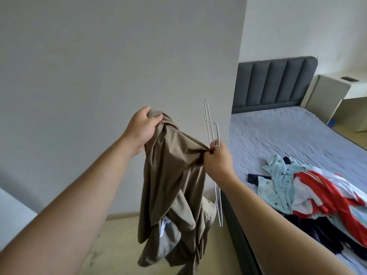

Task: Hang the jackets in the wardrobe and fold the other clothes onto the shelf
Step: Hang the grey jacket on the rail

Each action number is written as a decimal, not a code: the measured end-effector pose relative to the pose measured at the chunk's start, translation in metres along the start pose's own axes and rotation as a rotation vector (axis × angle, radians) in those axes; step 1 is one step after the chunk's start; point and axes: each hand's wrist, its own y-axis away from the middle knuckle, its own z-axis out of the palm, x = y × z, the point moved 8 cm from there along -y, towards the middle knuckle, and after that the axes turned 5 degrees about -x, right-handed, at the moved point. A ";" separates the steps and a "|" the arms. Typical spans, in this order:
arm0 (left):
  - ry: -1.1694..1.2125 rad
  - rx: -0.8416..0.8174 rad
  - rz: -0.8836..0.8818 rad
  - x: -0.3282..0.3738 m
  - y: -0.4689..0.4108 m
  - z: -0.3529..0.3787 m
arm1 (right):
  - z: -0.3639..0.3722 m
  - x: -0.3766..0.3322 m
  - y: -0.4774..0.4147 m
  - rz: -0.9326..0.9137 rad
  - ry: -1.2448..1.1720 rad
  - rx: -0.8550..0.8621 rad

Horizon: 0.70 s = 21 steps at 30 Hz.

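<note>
Bedroom: pale grey wall (119, 56) close ahead, light wooden floor (123, 235) below, a white desk (333, 90) in the far right corner with a small dark item (350, 78) lying on top. To the right, a bed (278, 139) under a grey-blue quilted cover, backed by a dark grey padded headboard (274, 84). Heaped on the bed's near part, a pile (317, 195) of clothes: light blue patterned, red and white, navy.

In front of the wall, held up over the floor and just beside the bed's edge, a tan jacket (174, 175), hanging in loose folds. At its bunched top, the left hand (142, 128), fingers curled tight round the cloth. Lower and to the right, the right hand (218, 161), pinching another fold of the jacket and clasping two white wire hangers (208, 120) together, hooks pointing up.
</note>
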 end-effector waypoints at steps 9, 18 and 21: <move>-0.507 0.129 -0.056 -0.018 0.007 -0.040 | -0.001 -0.007 0.011 -0.026 0.047 0.060; 0.109 -0.021 -0.462 -0.053 0.026 -0.019 | -0.006 -0.002 0.014 -0.002 0.094 0.087; 0.333 -0.085 -0.469 -0.050 0.027 0.000 | -0.007 0.000 0.013 0.006 0.137 0.056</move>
